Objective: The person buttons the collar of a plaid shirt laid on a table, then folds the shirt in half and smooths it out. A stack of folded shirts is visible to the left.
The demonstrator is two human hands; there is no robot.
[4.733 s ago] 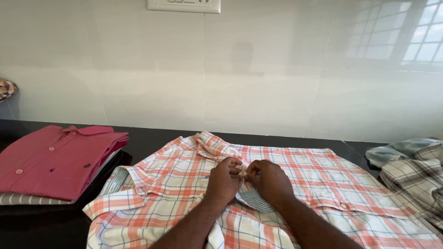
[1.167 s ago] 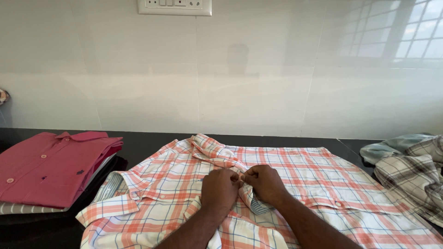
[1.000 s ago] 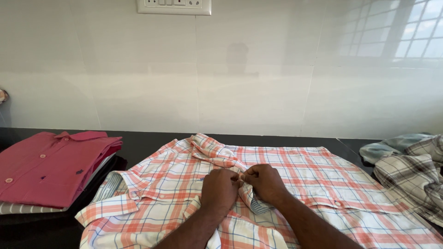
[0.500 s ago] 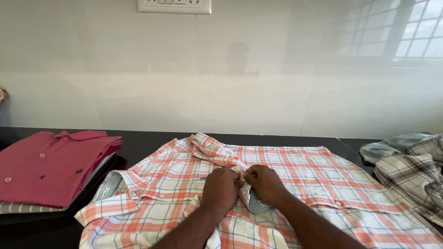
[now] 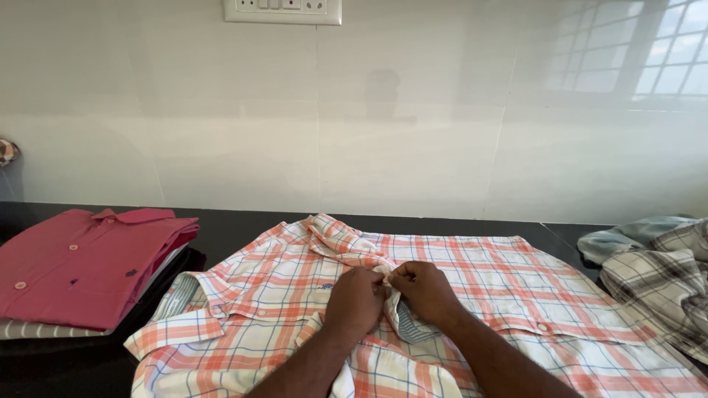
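Observation:
An orange and white plaid shirt (image 5: 479, 273) lies spread flat on the black countertop (image 5: 236, 228), collar toward the wall. My left hand (image 5: 355, 301) and my right hand (image 5: 426, 291) meet at the shirt's front placket just below the collar. Both pinch the fabric edges there between fingers and thumbs. A striped inner lining shows under my right hand.
A folded red shirt (image 5: 81, 262) rests on a stack of folded clothes at the left. A heap of crumpled plaid and light blue garments (image 5: 656, 273) lies at the right. A white tiled wall with a switch plate (image 5: 282, 10) stands behind the counter.
Both hands have stayed at the placket, shifting only slightly lower along it; the view has tilted a little.

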